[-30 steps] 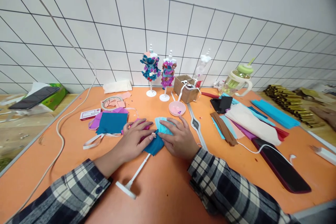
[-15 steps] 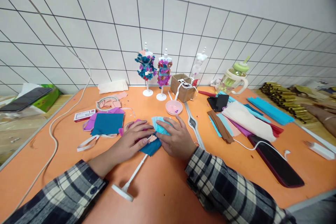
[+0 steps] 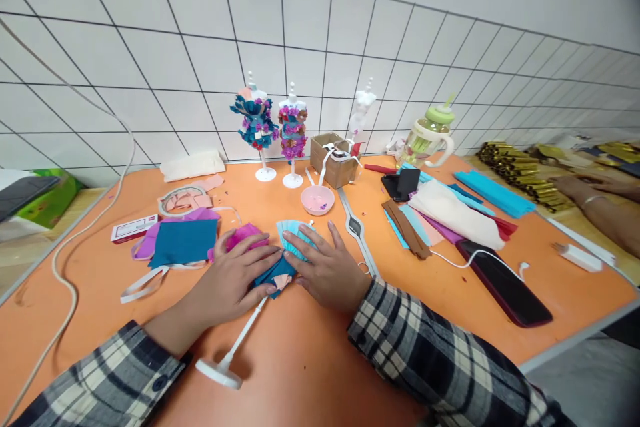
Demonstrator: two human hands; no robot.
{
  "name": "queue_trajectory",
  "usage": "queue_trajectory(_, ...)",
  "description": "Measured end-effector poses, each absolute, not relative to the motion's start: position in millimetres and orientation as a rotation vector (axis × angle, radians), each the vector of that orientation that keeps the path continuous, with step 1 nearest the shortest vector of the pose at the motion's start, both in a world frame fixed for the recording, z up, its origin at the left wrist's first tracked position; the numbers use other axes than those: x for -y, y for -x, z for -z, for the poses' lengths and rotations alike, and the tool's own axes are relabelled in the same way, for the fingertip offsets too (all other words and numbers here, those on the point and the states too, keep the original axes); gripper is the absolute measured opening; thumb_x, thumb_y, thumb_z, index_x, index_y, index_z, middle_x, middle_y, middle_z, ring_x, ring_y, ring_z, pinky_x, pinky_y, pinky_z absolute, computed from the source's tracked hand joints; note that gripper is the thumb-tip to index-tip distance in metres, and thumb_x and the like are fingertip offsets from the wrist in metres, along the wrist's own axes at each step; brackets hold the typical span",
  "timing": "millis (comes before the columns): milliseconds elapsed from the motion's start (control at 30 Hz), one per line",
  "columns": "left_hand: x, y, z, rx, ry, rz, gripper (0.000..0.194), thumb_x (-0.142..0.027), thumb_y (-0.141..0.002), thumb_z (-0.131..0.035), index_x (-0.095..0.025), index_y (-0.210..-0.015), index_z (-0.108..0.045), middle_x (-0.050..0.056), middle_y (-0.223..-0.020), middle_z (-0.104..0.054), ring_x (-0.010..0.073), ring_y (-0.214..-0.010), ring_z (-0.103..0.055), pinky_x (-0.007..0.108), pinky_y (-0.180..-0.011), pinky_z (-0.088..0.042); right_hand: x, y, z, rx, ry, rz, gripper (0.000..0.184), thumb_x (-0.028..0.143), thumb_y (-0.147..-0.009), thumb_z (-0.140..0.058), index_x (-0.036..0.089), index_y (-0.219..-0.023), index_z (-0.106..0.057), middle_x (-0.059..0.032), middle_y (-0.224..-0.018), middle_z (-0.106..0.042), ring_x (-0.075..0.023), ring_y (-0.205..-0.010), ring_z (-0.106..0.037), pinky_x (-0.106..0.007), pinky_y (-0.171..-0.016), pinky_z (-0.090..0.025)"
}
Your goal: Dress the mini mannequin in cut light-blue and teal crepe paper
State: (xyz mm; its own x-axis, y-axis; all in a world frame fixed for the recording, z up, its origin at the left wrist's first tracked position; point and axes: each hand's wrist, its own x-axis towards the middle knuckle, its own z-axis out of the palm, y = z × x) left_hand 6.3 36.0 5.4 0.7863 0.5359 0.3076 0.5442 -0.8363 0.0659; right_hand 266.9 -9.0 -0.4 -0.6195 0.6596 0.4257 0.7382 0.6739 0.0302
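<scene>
A mini dress form [image 3: 246, 332] on a white stand lies tilted toward me on the orange table. Light blue pleated paper [image 3: 293, 233] covers its upper part, and teal crepe paper [image 3: 273, 272] lies below that. A small pale pink scrap [image 3: 283, 280] shows on the teal paper. My left hand [image 3: 237, 273] is closed on the form's left side, thumb low by the teal paper. From the right, my right hand [image 3: 327, 267] holds the light blue part, fingers slightly spread. Magenta paper [image 3: 245, 237] sits behind my left hand. My fingers hide much of the torso.
Two decorated dress forms [image 3: 257, 121] and a bare white one [image 3: 365, 103] stand at the back. Near them are a cardboard box [image 3: 330, 170], pink bowl [image 3: 317, 207] and bottle [image 3: 431, 140]. Paper strips and a phone [image 3: 505, 283] lie right; a co-worker's hands [image 3: 595, 197] are beyond.
The view has swung to the right, so things sit further left. More of the pale pink scrap shows, and the teal paper has shifted under my fingers. Both hands stay on the dress form.
</scene>
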Motion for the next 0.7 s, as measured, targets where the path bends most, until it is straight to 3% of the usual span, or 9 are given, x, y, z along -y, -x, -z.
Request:
queue_trajectory(100, -36, -8, -8, 0.820, 2.872, 0.474, 0.045, -0.047, -0.096, -0.055, -0.030, -0.137, -0.064, 0.011, -0.136, -0.070, 0.0412, -0.130, -0.058, 0.069, -0.117, -0.005, 16, -267, 3, 2.538, 1.141, 0.236, 0.050, 0.039, -0.101, -0.052, 0.019, -0.147, -0.051, -0.0094, -0.167, -0.030, -0.0323, -0.155, -0.020, -0.072, -0.121, -0.014)
queue_trajectory(367, -30, -17, -15, 0.817, 2.813, 0.493, 0.044, -0.046, -0.095, -0.056, -0.034, -0.137, -0.064, 0.013, -0.132, -0.072, 0.0428, -0.127, -0.061, 0.071, -0.118, -0.009, 25, -268, 2, 2.566, 1.260, 0.114, 0.057, 0.036, -0.101, -0.052, 0.017, -0.153, -0.042, -0.0081, -0.169, -0.022, -0.0337, -0.156, -0.019, -0.072, -0.118, -0.025)
queue_trajectory(533, -32, -16, -13, 0.857, 2.799, 0.519, 0.037, -0.045, -0.095, -0.058, -0.038, -0.131, -0.067, 0.010, -0.130, -0.073, 0.0425, -0.126, -0.062, 0.073, -0.118, -0.010, 24, -271, -2, 2.535, 1.258, 0.113, 0.053, 0.036, -0.100, -0.055, 0.022, -0.151, -0.046, -0.0095, -0.167, -0.029, -0.0307, -0.153, -0.027, -0.070, -0.121, -0.019)
queue_trajectory(700, -33, -16, -14, 0.856, 2.796, 0.532, 0.033, -0.043, -0.096, -0.058, -0.039, -0.127, -0.070, 0.010, -0.129, -0.074, 0.0427, -0.126, -0.062, 0.075, -0.118, -0.007, 19, -275, -10, 2.442, 1.284, 0.073, 0.042, 0.032, -0.100, -0.053, 0.024, -0.142, -0.056, -0.0101, -0.163, -0.038, -0.0299, -0.146, -0.039, -0.068, -0.119, -0.023)
